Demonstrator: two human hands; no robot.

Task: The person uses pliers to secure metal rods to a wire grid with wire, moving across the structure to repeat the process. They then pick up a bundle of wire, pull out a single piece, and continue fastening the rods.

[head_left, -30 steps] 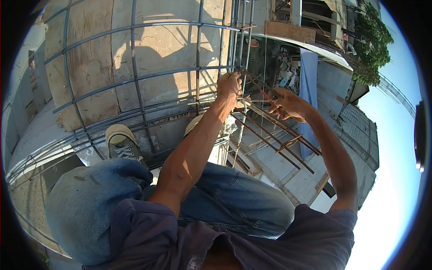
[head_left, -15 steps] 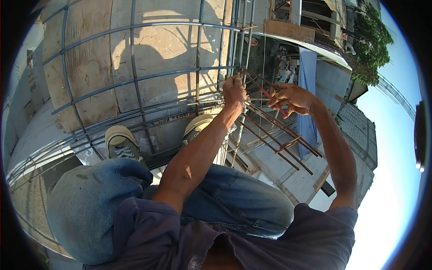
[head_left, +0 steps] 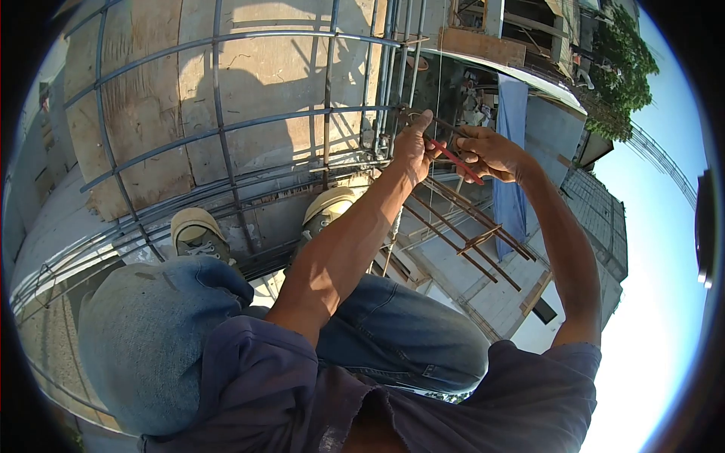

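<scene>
Around red-handled pliers (head_left: 458, 160), the fingers of my right hand (head_left: 492, 155) are curled, at the upper centre. My left hand (head_left: 414, 149) is closed beside the tool's front end, at a rebar joint; what its fingers pinch is too small to make out. A thin loop of wire (head_left: 412, 115) shows at the joint just above that hand. From there, several rusty bars (head_left: 483, 240) run down to the right. The bluish rebar grid (head_left: 219, 113) meets the joint from the left.
Plywood panels (head_left: 260, 83) lie behind the grid. My two shoes (head_left: 198, 232) are among long bars at the lower left. A blue cloth (head_left: 511, 151) hangs beyond my right hand. Buildings, a tree (head_left: 621, 75) and a drop to lower ground are on the right.
My left hand has moved slightly right and its thumb now points up by the joint. The pliers are turned, with the red handles lying closer together. The view has shifted slightly.
</scene>
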